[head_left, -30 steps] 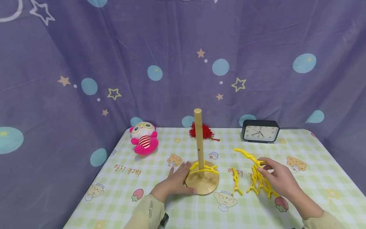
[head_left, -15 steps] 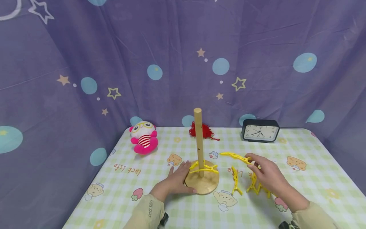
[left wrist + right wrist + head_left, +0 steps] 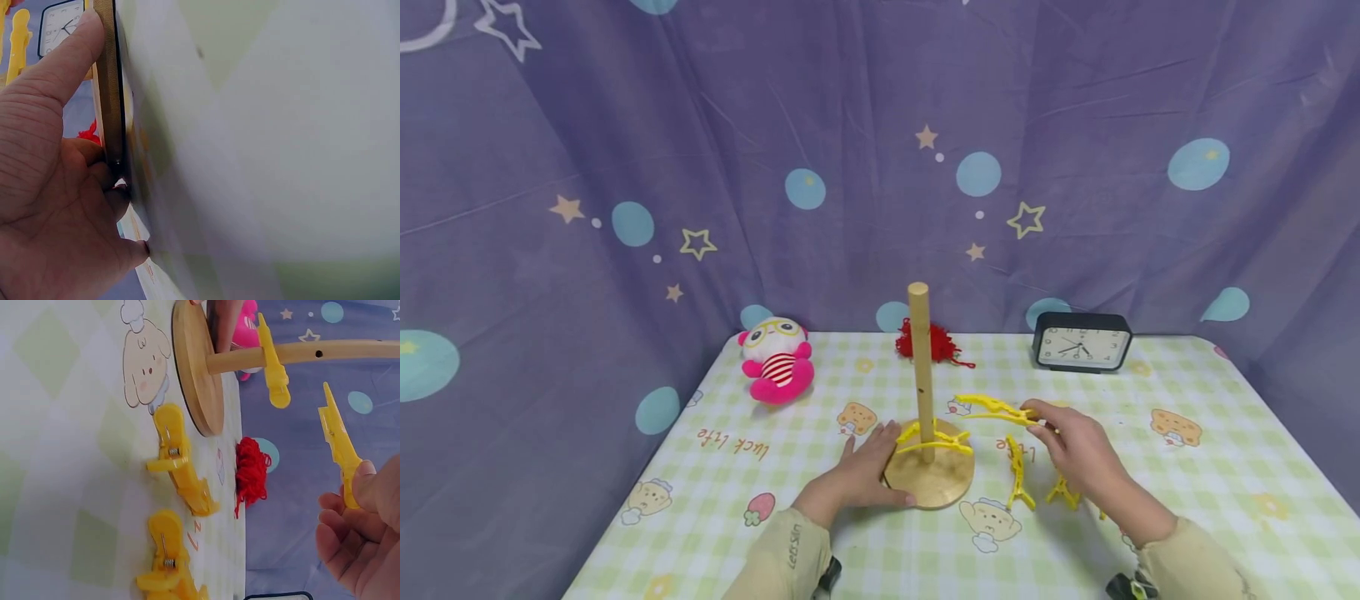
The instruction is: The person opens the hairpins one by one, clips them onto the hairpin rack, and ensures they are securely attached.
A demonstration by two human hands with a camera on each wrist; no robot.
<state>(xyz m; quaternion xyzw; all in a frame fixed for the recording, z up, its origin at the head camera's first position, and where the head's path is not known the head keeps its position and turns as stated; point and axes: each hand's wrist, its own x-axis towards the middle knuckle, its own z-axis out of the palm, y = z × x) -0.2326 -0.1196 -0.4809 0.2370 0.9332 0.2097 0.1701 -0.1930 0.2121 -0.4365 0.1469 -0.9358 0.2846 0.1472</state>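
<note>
My left hand (image 3: 861,471) holds the round base (image 3: 928,490) of a wooden stand, its thumb and fingers around the left rim. A yellow alligator hair clip (image 3: 953,445) is at the foot of the upright post (image 3: 921,358); the right wrist view shows it against the post. Right of the stand and above the table, my right hand (image 3: 1078,446) pinches another yellow hair clip (image 3: 996,407) by its tail. The held clip's two prongs stand apart and point toward the post. Loose clips (image 3: 1018,475) lie on the cloth, some of them hidden under the right hand.
Red yarn (image 3: 946,344) lies behind the stand. A pink plush toy (image 3: 778,362) sits at the back left, and a black-framed clock (image 3: 1082,343) at the back right. A purple curtain (image 3: 850,100) hangs behind the checked tablecloth (image 3: 700,517).
The right hand has moved left toward the post, taking a hair clip away from the loose ones; the clip's prongs have spread apart. The left hand has stayed on the base.
</note>
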